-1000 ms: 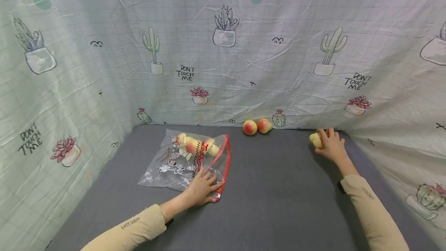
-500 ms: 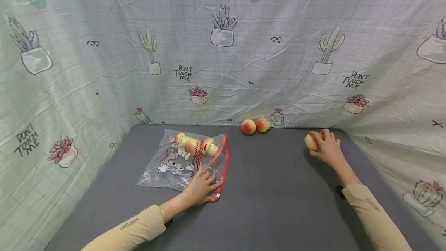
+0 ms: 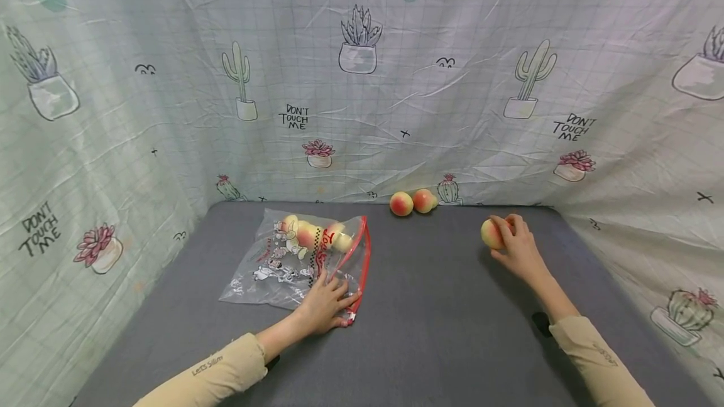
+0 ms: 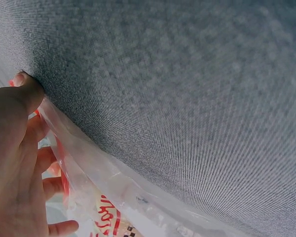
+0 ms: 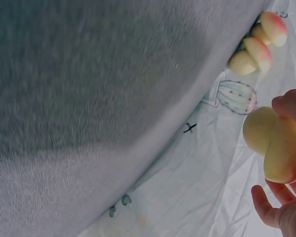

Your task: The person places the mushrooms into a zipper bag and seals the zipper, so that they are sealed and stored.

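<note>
My right hand (image 3: 520,253) pinches a yellow peach (image 3: 490,235) with a reddish blush between thumb and fingers, over the right side of the table. In the right wrist view this peach (image 5: 282,148) shows a rounded bulge beside its main body. My left hand (image 3: 322,304) rests with spread fingers on a clear plastic bag (image 3: 242,287), near the bag's red zip edge (image 3: 367,250). The thumb (image 4: 27,84) lies by the zip's end in the left wrist view. Inside the bag are several similar yellow-red peaches (image 3: 307,235).
Two more peaches (image 3: 401,204) sit side by side at the back of the grey table (image 3: 430,331). A pale curtain (image 3: 396,105) printed with cacti hangs right behind and along both sides.
My right hand has carried the peach up and to the left, away from the table's right back corner. My left hand and the bag stay in place.
</note>
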Motion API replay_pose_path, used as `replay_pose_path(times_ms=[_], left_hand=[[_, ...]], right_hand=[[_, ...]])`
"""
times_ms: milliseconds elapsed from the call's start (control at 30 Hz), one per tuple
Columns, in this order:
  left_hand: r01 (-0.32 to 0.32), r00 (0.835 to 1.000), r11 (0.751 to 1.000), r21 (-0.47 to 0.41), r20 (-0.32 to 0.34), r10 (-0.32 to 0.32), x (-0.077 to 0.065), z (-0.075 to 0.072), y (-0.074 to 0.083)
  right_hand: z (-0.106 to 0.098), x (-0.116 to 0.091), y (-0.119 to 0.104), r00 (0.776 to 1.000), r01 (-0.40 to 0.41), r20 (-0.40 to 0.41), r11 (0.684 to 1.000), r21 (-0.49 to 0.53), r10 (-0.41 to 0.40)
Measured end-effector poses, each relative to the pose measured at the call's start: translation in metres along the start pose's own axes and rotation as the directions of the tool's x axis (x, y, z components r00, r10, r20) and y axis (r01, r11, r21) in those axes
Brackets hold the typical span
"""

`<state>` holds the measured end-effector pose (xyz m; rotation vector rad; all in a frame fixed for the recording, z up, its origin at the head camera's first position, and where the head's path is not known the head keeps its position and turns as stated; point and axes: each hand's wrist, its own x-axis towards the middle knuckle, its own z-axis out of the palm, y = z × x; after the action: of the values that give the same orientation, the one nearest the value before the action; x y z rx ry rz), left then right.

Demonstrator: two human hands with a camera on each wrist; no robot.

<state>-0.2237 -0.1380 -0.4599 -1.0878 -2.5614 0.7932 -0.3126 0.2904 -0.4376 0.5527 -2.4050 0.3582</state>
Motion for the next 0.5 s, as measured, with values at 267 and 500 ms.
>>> replay_pose_path(times_ms=[267, 500], left_hand=[[0.0, 1.0, 1.0, -0.007, -0.002, 0.0, -0.001, -0.001, -0.001], [-0.001, 1.0, 1.0, -0.011, -0.006, 0.0, 0.0, 0.001, 0.0]], right_hand=[[0.0, -0.005, -0.017, 1.0, 0.016, -0.024, 0.999, 0.043, -0.015], [0.001, -0.009, -0.035, 0.999, 0.044, -0.023, 0.999, 0.024, -0.044]])
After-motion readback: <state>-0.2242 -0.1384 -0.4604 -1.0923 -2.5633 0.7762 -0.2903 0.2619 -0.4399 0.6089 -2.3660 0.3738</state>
